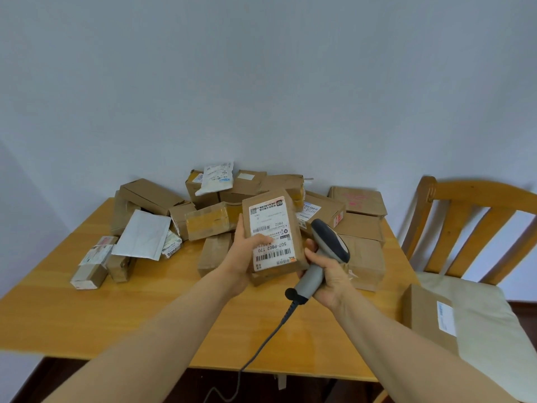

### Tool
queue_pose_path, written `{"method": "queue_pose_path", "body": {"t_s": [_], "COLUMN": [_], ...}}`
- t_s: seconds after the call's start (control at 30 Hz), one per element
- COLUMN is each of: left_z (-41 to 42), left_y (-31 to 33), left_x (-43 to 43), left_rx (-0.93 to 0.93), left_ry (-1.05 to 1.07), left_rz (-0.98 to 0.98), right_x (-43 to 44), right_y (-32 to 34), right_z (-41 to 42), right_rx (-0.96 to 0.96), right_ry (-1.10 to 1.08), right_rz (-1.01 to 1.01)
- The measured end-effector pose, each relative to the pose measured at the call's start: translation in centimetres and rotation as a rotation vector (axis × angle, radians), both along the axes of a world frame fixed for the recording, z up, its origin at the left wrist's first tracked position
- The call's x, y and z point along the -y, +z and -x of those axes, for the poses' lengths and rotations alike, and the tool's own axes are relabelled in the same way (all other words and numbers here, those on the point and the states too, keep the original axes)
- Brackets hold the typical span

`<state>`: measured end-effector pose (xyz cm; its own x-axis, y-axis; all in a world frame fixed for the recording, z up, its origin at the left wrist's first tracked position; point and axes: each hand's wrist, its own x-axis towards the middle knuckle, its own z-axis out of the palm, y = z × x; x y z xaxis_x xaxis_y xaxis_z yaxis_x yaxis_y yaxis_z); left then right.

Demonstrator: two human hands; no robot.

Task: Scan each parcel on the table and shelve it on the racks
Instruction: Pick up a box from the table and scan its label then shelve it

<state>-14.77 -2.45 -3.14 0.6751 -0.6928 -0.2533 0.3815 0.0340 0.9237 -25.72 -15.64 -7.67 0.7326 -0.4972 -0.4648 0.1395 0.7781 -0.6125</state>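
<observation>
My left hand [242, 254] grips a brown cardboard parcel [271, 228] above the wooden table [87, 312], thumb across its white shipping label, label side facing up. My right hand [327, 276] holds a grey corded barcode scanner [325, 248] by the handle, right beside the parcel's right edge, its dark head up near the parcel's right side. Behind both hands lies a pile of several cardboard parcels [212, 221] and a white padded mailer [143, 234].
The pile spreads along the table's back edge against a pale wall. Small boxes [90, 274] sit at the left. A wooden chair [465, 228] with a cushion stands at the right, and a brown parcel [430, 315] leans on it. The scanner cable [261, 341] hangs over the front edge.
</observation>
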Motion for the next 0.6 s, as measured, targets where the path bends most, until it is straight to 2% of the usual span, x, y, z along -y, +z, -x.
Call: {"method": "queue_pose_path", "body": {"t_s": [0.17,0.3,0.37,0.43,0.6], "left_z": [-1.5,-2.9,-3.6,-4.5,-7.4], "left_y": [-0.8,-0.5,-0.2,-0.4,-2.1], "left_x": [-1.3,-1.8,-2.1,-2.4,-3.2], "left_rx": [-0.193,-0.139,-0.04,0.081,0.425], "left_ry": [-0.209,-0.168,-0.087,0.014,0.275], "left_rz": [-0.045,-0.093,-0.152,-0.227,-0.583], "right_x": [0.3,0.1,-0.3,-1.1,-3.1], "right_y": [0.9,1.4,1.5,2.0,2.9], "right_z": [-0.4,-1.0,-1.3,-1.4,-1.4], "right_rx": [-0.023,-0.161,-0.262,-0.273,-0.143], "right_ry": [0.062,0.132,0.163,0.203,0.288], "right_rz": [0.038,0.298,0.494,0.615,0.664]}}
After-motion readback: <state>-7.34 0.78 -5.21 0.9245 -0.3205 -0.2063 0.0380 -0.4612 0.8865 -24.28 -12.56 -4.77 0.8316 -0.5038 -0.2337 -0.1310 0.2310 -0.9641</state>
